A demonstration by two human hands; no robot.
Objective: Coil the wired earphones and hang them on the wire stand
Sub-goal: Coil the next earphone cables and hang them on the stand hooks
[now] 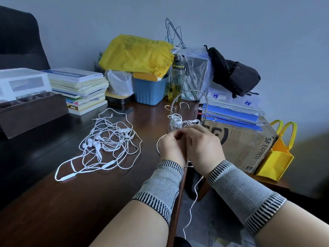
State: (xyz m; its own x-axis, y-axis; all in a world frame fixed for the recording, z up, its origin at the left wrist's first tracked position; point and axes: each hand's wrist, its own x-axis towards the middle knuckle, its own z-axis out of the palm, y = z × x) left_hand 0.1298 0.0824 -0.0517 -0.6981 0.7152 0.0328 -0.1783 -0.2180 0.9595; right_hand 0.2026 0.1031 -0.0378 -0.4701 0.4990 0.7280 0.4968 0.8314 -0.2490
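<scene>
— Where are the earphones being worked on?

— A white cable (191, 209) is pinched between the curled fingers of the left hand (171, 146) and the right hand (203, 147), held close together just before the wire stand (188, 104); its loose end is seen trailing down past the desk (89, 202) edge.

— And the rest?

— One coiled set (176, 120) is hung on the stand's hooks. A tangled pile of earphones (106, 141) is left on the desk, to the left. A cardboard box (249, 145) is placed beyond.

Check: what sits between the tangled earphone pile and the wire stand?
Nothing: in the head view, only bare dark table lies between the tangled earphones and the wire stand.
</scene>
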